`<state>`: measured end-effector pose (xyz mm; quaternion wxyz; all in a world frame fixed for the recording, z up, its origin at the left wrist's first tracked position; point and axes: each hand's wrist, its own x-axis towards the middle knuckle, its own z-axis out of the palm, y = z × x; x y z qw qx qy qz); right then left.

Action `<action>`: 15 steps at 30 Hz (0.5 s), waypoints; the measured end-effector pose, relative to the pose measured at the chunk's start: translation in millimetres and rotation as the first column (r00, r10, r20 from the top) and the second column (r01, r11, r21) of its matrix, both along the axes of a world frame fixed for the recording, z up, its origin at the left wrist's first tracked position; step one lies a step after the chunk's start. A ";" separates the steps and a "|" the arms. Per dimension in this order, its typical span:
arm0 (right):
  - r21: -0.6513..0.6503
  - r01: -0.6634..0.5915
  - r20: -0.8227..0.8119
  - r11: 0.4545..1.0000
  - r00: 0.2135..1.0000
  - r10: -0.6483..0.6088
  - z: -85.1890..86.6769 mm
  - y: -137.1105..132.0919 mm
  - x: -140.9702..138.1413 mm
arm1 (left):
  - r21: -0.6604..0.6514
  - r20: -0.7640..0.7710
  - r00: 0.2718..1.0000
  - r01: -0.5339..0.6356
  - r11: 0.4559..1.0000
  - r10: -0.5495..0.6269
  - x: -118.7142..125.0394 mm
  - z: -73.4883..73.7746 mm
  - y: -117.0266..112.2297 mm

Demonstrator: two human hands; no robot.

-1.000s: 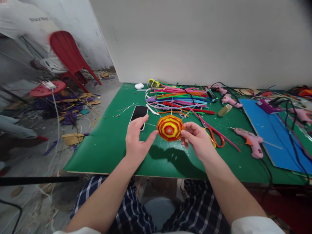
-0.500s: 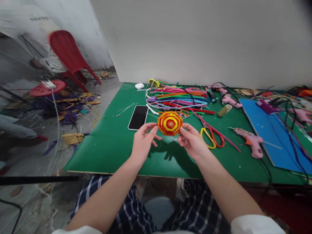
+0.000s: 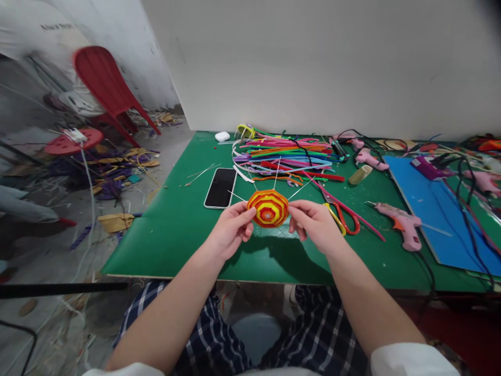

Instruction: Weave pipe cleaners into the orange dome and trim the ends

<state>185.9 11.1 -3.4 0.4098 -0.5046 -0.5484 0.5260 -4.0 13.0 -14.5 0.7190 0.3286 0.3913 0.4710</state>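
Note:
Between my hands, above the green table (image 3: 168,245), is a round woven disc (image 3: 270,214) with red, orange and yellow fuzzy rings, which look like pipe cleaner. Thin wire spokes stick out past its far and side edges. My left hand (image 3: 229,231) pinches the disc's left edge between thumb and fingers. At the opposite edge my right hand (image 3: 315,224) pinches it too, its lower fingers curled. The disc's underside is hidden. Scissors (image 3: 349,219) with yellow and red handles lie just beyond my right hand, partly covered by it. A phone (image 3: 220,188) lies beyond my left hand.
A pile of coloured pipe cleaners (image 3: 289,154) lies behind the disc. Rightward are a pink glue gun (image 3: 403,224) with a trailing cord, a blue board (image 3: 426,209) and a purple box (image 3: 430,168). A white case (image 3: 222,136) sits at the back left.
Both hands have brought the disc slightly nearer to me and left. It is tilted differently, and the wire spokes on its far side show more clearly.

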 end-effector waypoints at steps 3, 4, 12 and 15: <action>0.088 -0.005 0.089 0.996 0.996 -0.003 1.3 -1.7 -0.6 | -0.010 0.009 1.000 0.016 1.000 -0.016 0.5 -1.0 0.1; 0.143 0.007 0.128 0.990 0.991 -0.026 2.0 -2.1 -0.7 | -0.013 0.010 1.000 0.019 1.000 -0.019 0.5 -1.3 0.1; 0.125 0.072 0.088 0.990 0.993 -0.083 0.2 -2.4 -2.1 | 0.002 0.003 0.999 0.038 0.999 -0.038 0.2 -1.3 -0.4; 0.108 0.084 0.056 0.991 0.994 -0.090 -3.4 -1.9 -3.7 | 0.004 0.009 0.999 0.033 0.999 -0.033 0.9 -0.9 -0.6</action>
